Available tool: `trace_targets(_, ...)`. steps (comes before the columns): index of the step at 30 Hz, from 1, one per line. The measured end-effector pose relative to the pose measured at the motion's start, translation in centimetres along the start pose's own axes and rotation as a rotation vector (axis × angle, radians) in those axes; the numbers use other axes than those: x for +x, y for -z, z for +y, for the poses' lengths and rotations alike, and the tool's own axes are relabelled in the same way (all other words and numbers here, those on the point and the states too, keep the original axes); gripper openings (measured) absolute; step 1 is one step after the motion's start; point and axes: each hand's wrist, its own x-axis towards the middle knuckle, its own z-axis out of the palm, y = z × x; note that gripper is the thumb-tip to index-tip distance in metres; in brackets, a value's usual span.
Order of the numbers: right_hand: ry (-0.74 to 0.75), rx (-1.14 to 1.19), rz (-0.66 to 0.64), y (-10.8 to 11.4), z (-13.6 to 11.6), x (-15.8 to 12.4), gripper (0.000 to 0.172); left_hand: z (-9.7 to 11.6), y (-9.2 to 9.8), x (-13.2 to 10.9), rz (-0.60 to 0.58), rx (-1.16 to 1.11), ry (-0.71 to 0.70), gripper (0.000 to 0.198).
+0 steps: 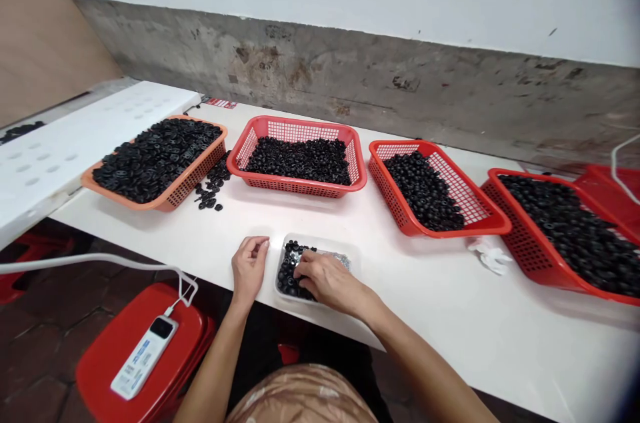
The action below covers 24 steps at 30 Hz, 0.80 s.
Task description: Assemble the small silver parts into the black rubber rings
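"Fingers, from where you're sitting?"

"On my feed, the left hand [250,270] pinches together just beside the shallow plastic tray [295,240]. The right hand [325,280] curls into the matte black grommets [290,270] in it; I can't tell if it's clamping any."

"Risk?"

"A knock could send those round rings rolling across the smooth white table [440,316]."

The left hand [250,268] was raised, its fingertips pinched together; the right hand [327,282] reached across palm-down, its fingers curled downward.
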Motion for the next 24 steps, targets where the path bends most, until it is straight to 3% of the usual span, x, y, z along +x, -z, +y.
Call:
trace_targets(5,-0.060,0.318,0.146,0.7,1.5,-0.4,0.009,2.6,1.3,-1.4,0.128,-0.010,-0.058,0.024)
trace_targets(8,-0.108,0.682,0.161,1.6,2.1,-0.5,0.017,6.0,1.4,-2.4,-0.060,-0.050,-0.240,0.020)
trace_targets(10,-0.108,0.888,0.154,2.0,2.0,-0.4,0.026,8.0,0.7,-2.9,-0.194,-0.126,-0.274,0.022)
trace_targets(12,-0.098,1.018,0.183,2.1,1.9,-0.4,0.030,9.1,-0.4,-3.3,-0.200,-0.233,-0.209,0.022)
trace_targets(15,-0.121,1.065,0.215,2.2,1.9,-0.9,0.031,9.4,-1.8,-3.5,-0.216,-0.449,0.001,0.019)
trace_targets(18,-0.159,0.862,0.281,2.5,2.5,-1.8,0.027,8.9,-2.2,-3.5,-0.231,-0.598,0.168,0.020)
trace_targets(20,-0.182,0.519,0.299,2.6,2.9,-2.3,0.019,8.5,-2.1,-3.4,-0.210,-0.604,0.205,0.021)
trace_targets(22,-0.206,0.110,0.179,2.4,2.9,-2.4,0.016,8.3,-2.0,-3.4,-0.212,-0.574,0.196,0.022)
trace_targets(24,-0.224,-0.152,0.026,1.8,2.6,-2.2,0.013,8.2,-1.9,-3.4,-0.236,-0.538,0.174,0.023)
